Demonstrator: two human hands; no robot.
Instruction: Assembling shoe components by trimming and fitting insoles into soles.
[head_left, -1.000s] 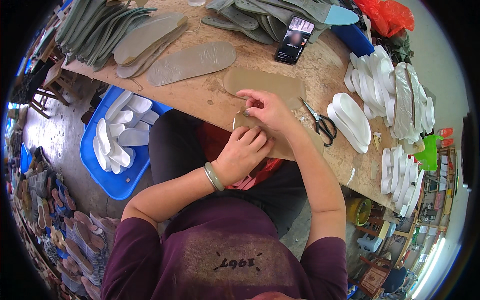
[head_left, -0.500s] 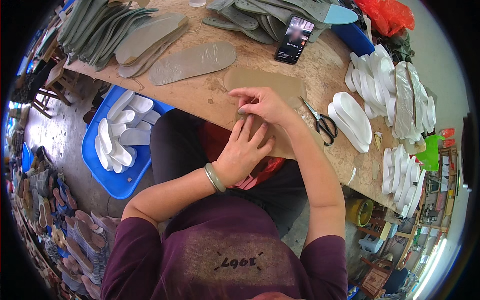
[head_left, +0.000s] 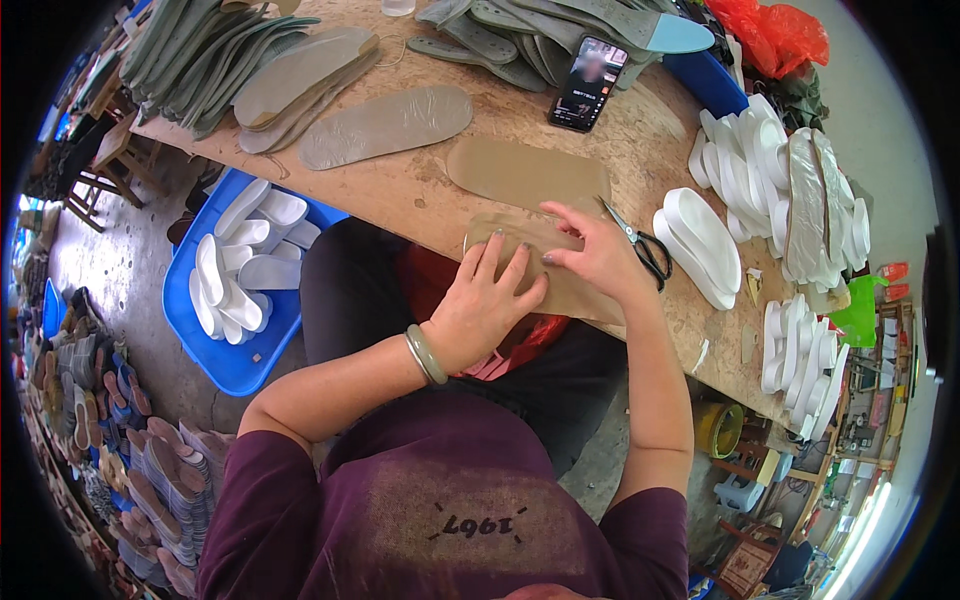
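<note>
A tan sole-shaped sheet (head_left: 575, 295) lies at the table's near edge beneath both hands. Pressed on it with spread fingers is my left hand (head_left: 486, 312), a pale bangle at the wrist. My right hand (head_left: 610, 262) rests over the sheet's right part, its thumb and fingers apart. Whether its fingertips pinch any thin film there is too fine to make out. Just beyond lies another tan sole-shaped piece (head_left: 530, 170), flat on the table. Black-handled scissors (head_left: 652, 256) sit right beside my right hand, blades pointing away to the left.
White shoe soles (head_left: 697, 245) stand to the right, with more stacked behind. A phone (head_left: 588, 84) leans against grey insoles (head_left: 500, 40) at the back. Film-covered insoles (head_left: 388, 127) lie far left. Left of my legs, a blue tub (head_left: 180, 300) holds white soles.
My right hand has moved right and nearer, from the sheet's far left end to its right part, and its fingers have spread. My left hand stays in place.
</note>
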